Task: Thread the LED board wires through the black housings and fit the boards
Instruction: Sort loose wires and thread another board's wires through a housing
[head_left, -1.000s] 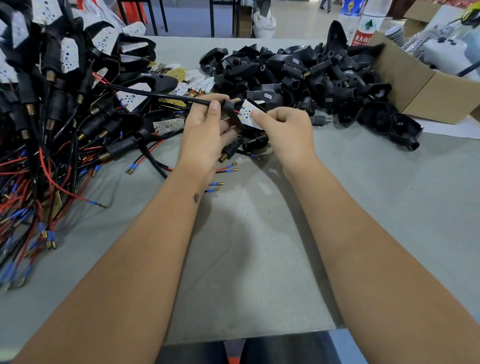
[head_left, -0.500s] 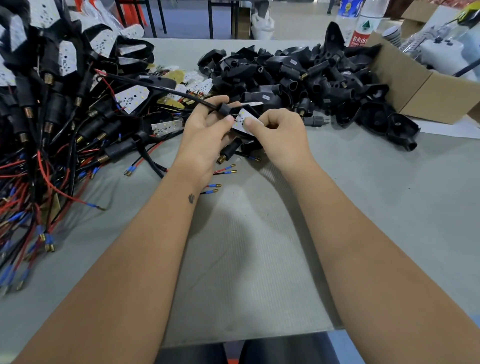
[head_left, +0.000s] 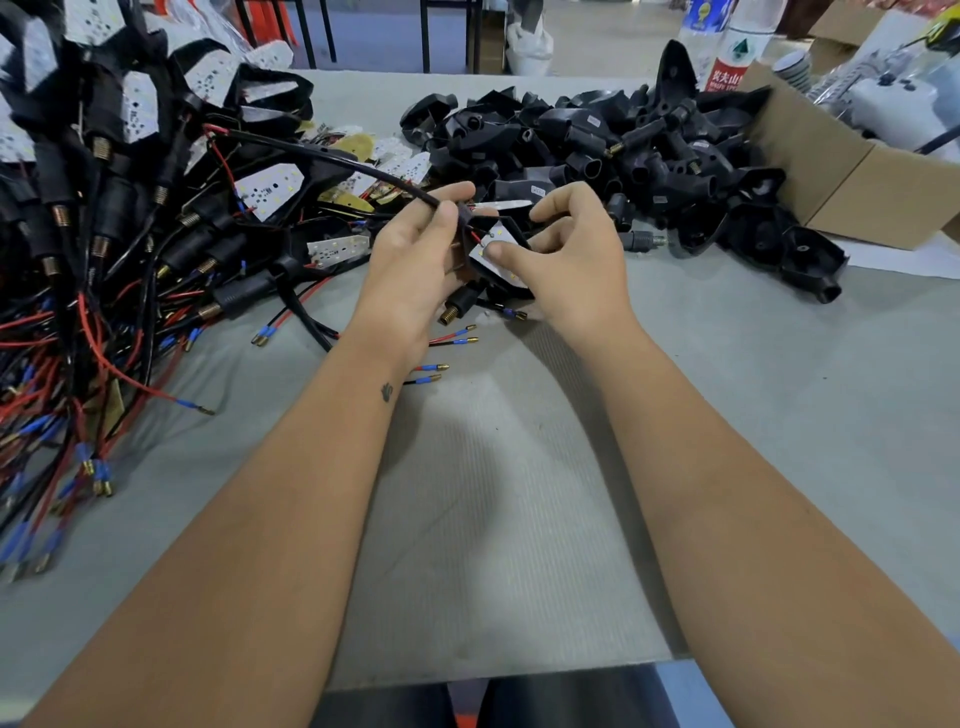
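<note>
Head view: over the worktop (head_left: 519, 519), the left hand (head_left: 415, 270) holds the black housing (head_left: 462, 296) and cable while the right hand's (head_left: 576, 260) fingers now press the white board (head_left: 493, 262) deeper, nearly seated.

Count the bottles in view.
2. A blue-labelled bottle stands at the far right, and a red-labelled bottle stands just right of it, behind the box. The box may hide others.
</note>
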